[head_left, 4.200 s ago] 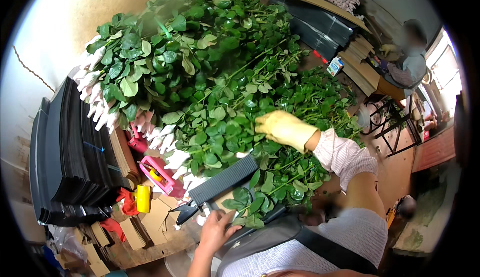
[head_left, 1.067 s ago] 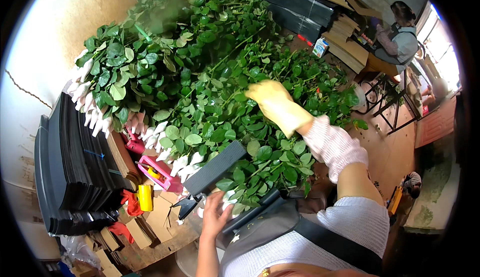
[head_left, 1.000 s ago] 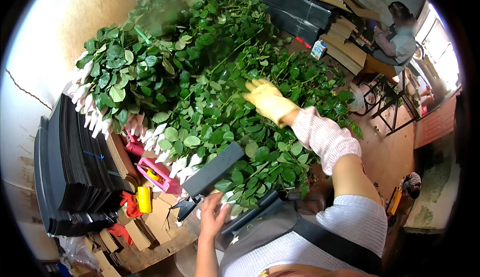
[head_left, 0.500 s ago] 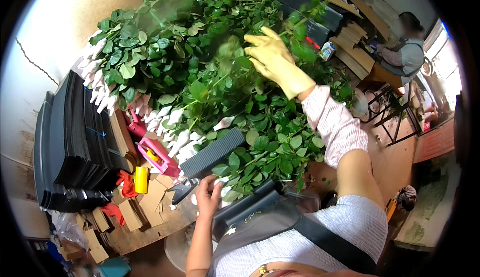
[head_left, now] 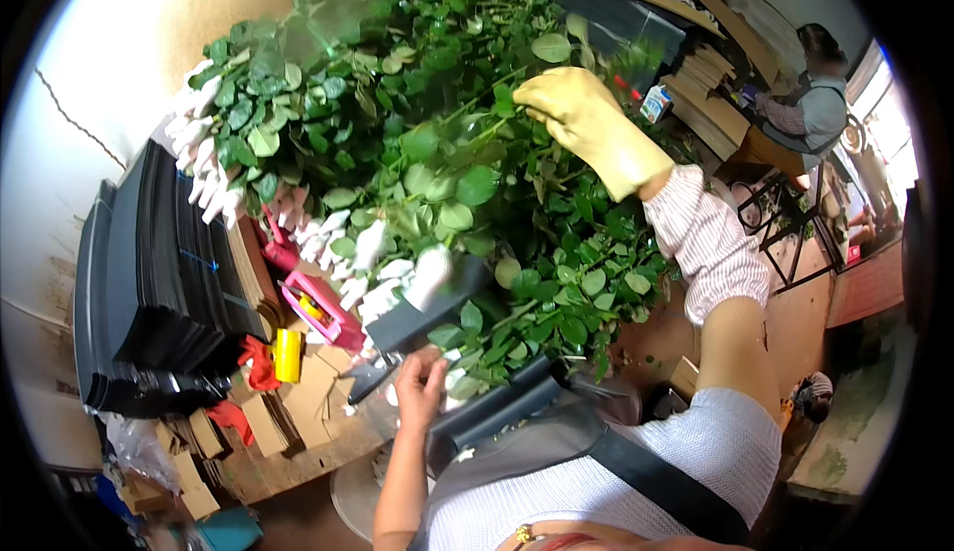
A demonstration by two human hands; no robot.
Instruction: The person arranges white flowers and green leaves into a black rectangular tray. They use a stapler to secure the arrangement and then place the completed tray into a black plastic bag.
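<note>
My right hand (head_left: 576, 119), in a yellow rubber glove, is closed around leafy rose stems (head_left: 492, 132) above a large green heap. White-covered buds (head_left: 429, 278) hang blurred at the lower left of the lifted stems. More leafy rose stems (head_left: 556, 322) lie across the front of the heap. My bare left hand (head_left: 419, 384) is at the near edge with its fingers curled, beside a dark ridged board (head_left: 422, 317); what they grip is hidden. Dark-bladed shears (head_left: 370, 380) lie just left of it.
Stacked black sheets (head_left: 164, 263) stand at the left. A pink tool (head_left: 323, 311), a yellow roll (head_left: 287, 355) and cardboard pieces (head_left: 268, 424) lie on the worktable. Flat cardboard (head_left: 706, 104) is stacked at the far right, where another person (head_left: 820, 104) sits.
My right hand has gone from spread fingers to a closed grip on rose stems, moving slightly right. The leaves and buds below have shifted with them. My left hand has barely moved.
</note>
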